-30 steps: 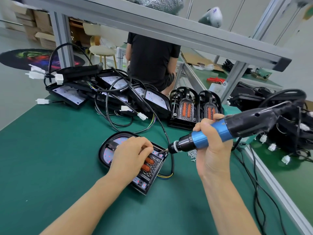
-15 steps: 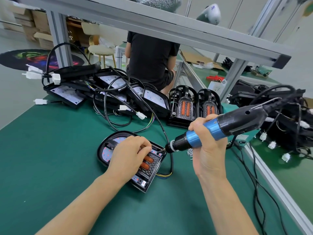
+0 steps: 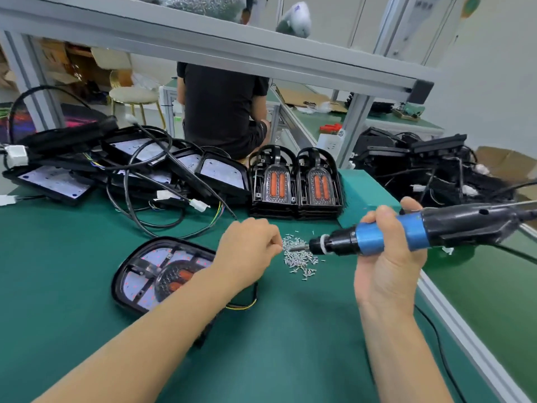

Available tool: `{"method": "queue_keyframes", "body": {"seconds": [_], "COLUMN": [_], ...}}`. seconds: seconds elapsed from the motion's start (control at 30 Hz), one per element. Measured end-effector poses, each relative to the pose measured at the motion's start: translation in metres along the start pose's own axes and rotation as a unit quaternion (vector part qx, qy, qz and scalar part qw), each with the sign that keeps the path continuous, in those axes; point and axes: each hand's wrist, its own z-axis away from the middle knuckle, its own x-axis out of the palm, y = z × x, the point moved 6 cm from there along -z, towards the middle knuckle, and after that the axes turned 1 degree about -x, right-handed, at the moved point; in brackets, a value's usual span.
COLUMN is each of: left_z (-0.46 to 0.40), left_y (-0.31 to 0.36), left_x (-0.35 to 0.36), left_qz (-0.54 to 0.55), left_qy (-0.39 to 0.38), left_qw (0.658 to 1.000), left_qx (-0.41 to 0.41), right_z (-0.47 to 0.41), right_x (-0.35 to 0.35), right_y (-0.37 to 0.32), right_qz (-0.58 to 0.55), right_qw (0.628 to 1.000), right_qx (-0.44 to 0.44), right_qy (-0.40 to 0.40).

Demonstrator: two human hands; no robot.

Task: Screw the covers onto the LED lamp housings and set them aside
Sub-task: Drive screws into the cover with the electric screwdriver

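Observation:
A black LED lamp housing [image 3: 151, 274] with its clear cover and orange strips lies flat on the green mat, partly under my left forearm. My left hand [image 3: 247, 248] is to its right, fingers curled, fingertips pinching a small screw at the edge of a pile of silver screws [image 3: 299, 258]. My right hand [image 3: 386, 257] grips the blue and black electric screwdriver [image 3: 436, 228], held nearly level. Its bit points left into the screw pile, close to my left fingertips.
Open housings with tangled cables [image 3: 58, 181] are heaped at the back left. Two stacks of covers [image 3: 276, 181] stand upright behind the screws. More black housings [image 3: 421, 170] pile up at the right. An aluminium rail [image 3: 465, 330] edges the table. A person [image 3: 223, 112] sits beyond.
My left hand left the lamp cover and moved right to the screw pile. The screwdriver lifted off the housing and swung right, its bit now at the screws.

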Motion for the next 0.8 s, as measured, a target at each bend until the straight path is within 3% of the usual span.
{"method": "queue_keyframes", "body": {"seconds": [0.17, 0.43, 0.5, 0.57, 0.67, 0.8], "left_z": [-0.016, 0.001, 0.005, 0.011, 0.019, 0.028], "left_y": [0.022, 0.011, 0.006, 0.0, 0.0, 0.003], "left_x": [0.058, 0.081, 0.082, 0.082, 0.077, 0.066], "left_qz": [-0.049, -0.071, 0.004, 0.155, 0.359, 0.495], "left_qy": [-0.064, -0.011, 0.005, 0.025, 0.053, 0.084], "left_qw": [0.995, 0.992, 0.991, 0.973, 0.915, 0.846], "left_qx": [-0.058, -0.106, -0.132, -0.169, -0.179, -0.18], "right_z": [-0.003, -0.004, -0.003, -0.003, -0.005, -0.009], "right_x": [-0.032, -0.054, -0.053, -0.053, -0.05, -0.041], "right_y": [0.002, 0.008, 0.01, 0.012, 0.01, -0.001], "right_qz": [0.025, 0.029, 0.022, 0.01, -0.021, -0.078], "right_qw": [0.999, 0.996, 0.996, 0.996, 0.995, 0.992], "right_qx": [-0.001, 0.027, 0.036, 0.054, 0.075, 0.078], "right_qy": [0.047, 0.081, 0.081, 0.076, 0.07, 0.056]}}
